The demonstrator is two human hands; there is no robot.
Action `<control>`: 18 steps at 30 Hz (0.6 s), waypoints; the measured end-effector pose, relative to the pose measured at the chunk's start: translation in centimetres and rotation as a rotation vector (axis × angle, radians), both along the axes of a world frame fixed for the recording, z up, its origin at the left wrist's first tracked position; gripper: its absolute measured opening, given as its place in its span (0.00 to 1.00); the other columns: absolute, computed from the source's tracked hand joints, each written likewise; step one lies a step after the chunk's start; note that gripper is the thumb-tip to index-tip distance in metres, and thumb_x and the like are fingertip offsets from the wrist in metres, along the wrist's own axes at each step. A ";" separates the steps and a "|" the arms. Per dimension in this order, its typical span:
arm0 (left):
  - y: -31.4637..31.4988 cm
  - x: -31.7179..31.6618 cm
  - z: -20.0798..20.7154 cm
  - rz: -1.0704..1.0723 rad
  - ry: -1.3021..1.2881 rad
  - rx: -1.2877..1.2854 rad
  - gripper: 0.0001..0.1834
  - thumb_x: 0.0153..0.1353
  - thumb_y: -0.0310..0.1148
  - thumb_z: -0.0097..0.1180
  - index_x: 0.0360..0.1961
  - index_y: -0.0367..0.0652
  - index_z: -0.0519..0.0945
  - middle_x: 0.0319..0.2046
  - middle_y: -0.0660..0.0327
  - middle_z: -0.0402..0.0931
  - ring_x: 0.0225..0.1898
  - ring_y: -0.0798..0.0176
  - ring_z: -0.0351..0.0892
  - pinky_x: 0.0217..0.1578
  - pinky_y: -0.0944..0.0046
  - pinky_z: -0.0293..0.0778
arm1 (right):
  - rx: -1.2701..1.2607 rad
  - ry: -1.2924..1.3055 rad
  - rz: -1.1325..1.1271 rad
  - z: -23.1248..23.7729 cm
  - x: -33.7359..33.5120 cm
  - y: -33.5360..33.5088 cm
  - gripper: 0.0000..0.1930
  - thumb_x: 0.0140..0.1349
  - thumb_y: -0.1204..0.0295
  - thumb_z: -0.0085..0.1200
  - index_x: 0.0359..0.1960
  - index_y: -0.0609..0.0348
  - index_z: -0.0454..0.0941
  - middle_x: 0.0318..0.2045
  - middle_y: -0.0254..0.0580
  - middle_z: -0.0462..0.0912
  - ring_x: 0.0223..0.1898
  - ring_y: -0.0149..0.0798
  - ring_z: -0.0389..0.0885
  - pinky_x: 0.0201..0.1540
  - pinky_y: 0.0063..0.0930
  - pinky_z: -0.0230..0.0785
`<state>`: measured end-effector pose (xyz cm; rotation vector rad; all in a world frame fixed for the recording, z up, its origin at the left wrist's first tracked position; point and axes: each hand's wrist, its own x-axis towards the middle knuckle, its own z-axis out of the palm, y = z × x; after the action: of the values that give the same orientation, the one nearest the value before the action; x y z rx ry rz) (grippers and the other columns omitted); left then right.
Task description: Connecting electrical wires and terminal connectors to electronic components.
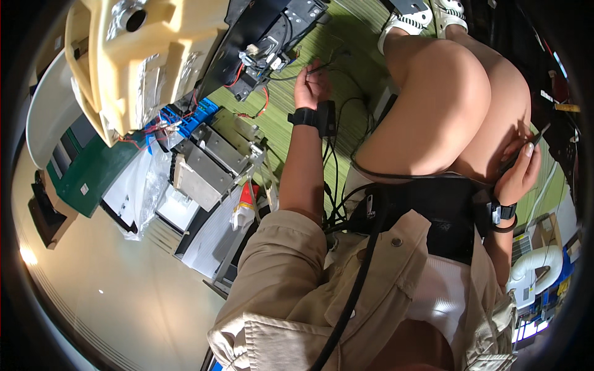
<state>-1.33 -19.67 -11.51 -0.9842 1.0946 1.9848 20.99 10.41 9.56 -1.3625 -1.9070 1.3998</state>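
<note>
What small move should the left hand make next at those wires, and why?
Probably draw the thin dark wire a little toward the black open device. The left hand pinches that wire above the green mat, just short of the device's exposed red wiring. The right hand rests at the thigh around a dark flat object, so it looks unavailable.

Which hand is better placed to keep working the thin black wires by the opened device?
Left. The left hand already touches the thin black wires; the right hand holds a dark flat object beside the thigh.
</note>
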 end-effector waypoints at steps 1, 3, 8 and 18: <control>-0.3 0.7 0.1 -0.006 0.037 -0.010 0.09 0.59 0.44 0.45 0.35 0.53 0.67 0.46 0.68 0.73 0.52 0.52 0.66 0.52 0.41 0.51 | 0.023 0.017 0.051 -0.1 0.0 0.0 0.15 0.65 0.69 0.35 0.46 0.66 0.69 0.20 0.31 0.68 0.22 0.21 0.61 0.24 0.14 0.51; 0.8 1.7 3.3 0.000 0.033 0.046 0.09 0.59 0.44 0.45 0.35 0.53 0.68 0.48 0.67 0.72 0.52 0.50 0.65 0.53 0.38 0.48 | 0.178 -0.001 0.315 0.4 -0.9 0.1 0.17 0.65 0.71 0.35 0.52 0.67 0.65 0.26 0.35 0.71 0.26 0.24 0.65 0.30 0.15 0.56; -0.1 3.3 9.9 0.030 0.095 0.220 0.10 0.59 0.45 0.46 0.35 0.53 0.69 0.46 0.61 0.72 0.56 0.50 0.61 0.54 0.32 0.40 | 0.307 0.179 0.684 2.2 -7.1 -2.7 0.17 0.57 0.72 0.45 0.47 0.65 0.70 0.44 0.48 0.74 0.47 0.42 0.72 0.51 0.27 0.61; -2.3 4.8 12.6 -0.201 0.126 -0.019 0.08 0.56 0.41 0.54 0.35 0.54 0.75 0.32 0.71 0.75 0.28 0.73 0.71 0.25 0.70 0.64 | -0.151 0.206 1.038 1.3 -11.4 -8.8 0.24 0.58 0.70 0.46 0.55 0.64 0.58 0.43 0.57 0.71 0.42 0.46 0.72 0.46 0.34 0.62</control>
<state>3.43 -21.96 1.06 -0.7351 1.2328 1.8951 9.59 1.58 10.87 -0.1541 -2.4964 2.0317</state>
